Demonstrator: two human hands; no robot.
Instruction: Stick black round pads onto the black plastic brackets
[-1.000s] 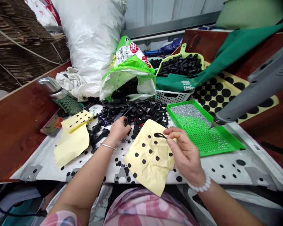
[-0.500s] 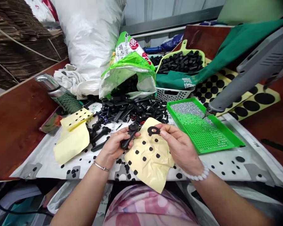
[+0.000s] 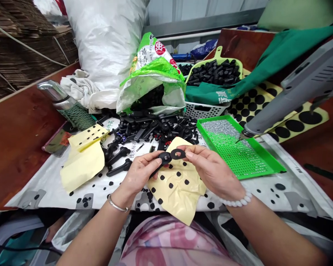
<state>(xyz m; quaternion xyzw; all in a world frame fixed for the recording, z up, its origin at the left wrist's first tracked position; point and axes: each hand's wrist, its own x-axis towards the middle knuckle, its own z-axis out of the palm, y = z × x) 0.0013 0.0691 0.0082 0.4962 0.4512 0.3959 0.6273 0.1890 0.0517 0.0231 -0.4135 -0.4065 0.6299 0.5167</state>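
Note:
My left hand (image 3: 140, 171) is closed around a black plastic lever-like part (image 3: 164, 158), its round head turned up and its arm partly hidden by the fingers. Between the fingertips of my right hand (image 3: 211, 168) is a thin flat black ring (image 3: 173, 153) with a hole in it. The ring sits right beside the round head; whether they touch I cannot tell. Below both hands lies a creased yellow sheet (image 3: 180, 199) with black dots. A heap of black plastic parts (image 3: 152, 127) spreads just beyond the hands.
A green perforated tray (image 3: 238, 159) of small metal pieces is at the right, under a grey power screwdriver (image 3: 283, 96). Behind stand an open green-white bag (image 3: 152, 70) and a yellow scoop (image 3: 219, 59) of black pieces. A flask (image 3: 69, 107) and folded yellow sheets (image 3: 83, 162) are at left.
My right hand has brought the ring left and closer to the lever-like part. My left hand has turned that part, so its round head now faces up towards the ring.

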